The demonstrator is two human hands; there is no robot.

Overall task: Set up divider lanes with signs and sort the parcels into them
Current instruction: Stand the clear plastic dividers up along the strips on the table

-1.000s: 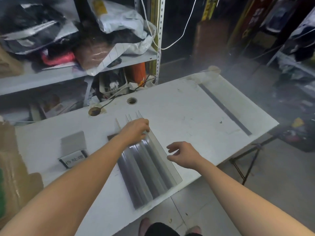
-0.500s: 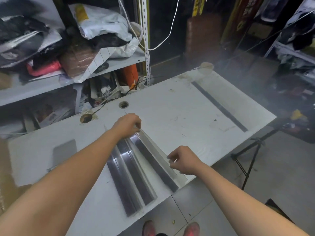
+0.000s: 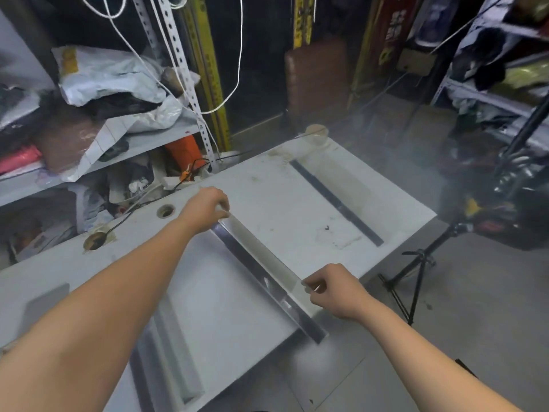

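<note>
A long clear angled divider strip (image 3: 261, 263) lies across the middle of the white table (image 3: 297, 203), running from far left to the near edge. My left hand (image 3: 208, 206) grips its far end. My right hand (image 3: 332, 288) pinches its near end at the table's front edge. Further clear divider strips (image 3: 169, 352) lie together at the near left, partly under my left forearm. A dark strip (image 3: 335, 203) lies on the table's right part. Parcels in white and black bags (image 3: 104, 81) fill the shelf at the back left.
A grey metal shelf rack (image 3: 178, 55) with hanging white cables stands behind the table. Two round holes (image 3: 166, 210) pierce the table's far edge. A black tripod (image 3: 416, 269) stands on the floor to the right. A grey flat piece (image 3: 47, 301) lies at the table's left.
Both hands have carried one divider strip to the right, away from the others, which stay at the near left. The view has shifted right, so the small sign at the left is out of frame.
</note>
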